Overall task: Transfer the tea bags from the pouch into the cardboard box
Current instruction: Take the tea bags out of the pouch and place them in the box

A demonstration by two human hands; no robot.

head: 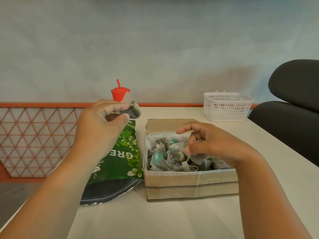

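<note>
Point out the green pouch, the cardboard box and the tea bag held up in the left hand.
green pouch (123, 163): head view, on its printed front face.
cardboard box (189, 184): head view, on its near outer wall.
tea bag (133, 110): head view, on its dark filled lower part.

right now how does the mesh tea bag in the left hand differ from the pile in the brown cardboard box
The translucent mesh tea bag is single, pinched in the air by the left hand above the green foil pouch; the pile of tea bags lies overlapped inside the brown cardboard box. The pile shows strings and teal tags; the held one shows none. Both are see-through sachets of dark leaves.
</note>
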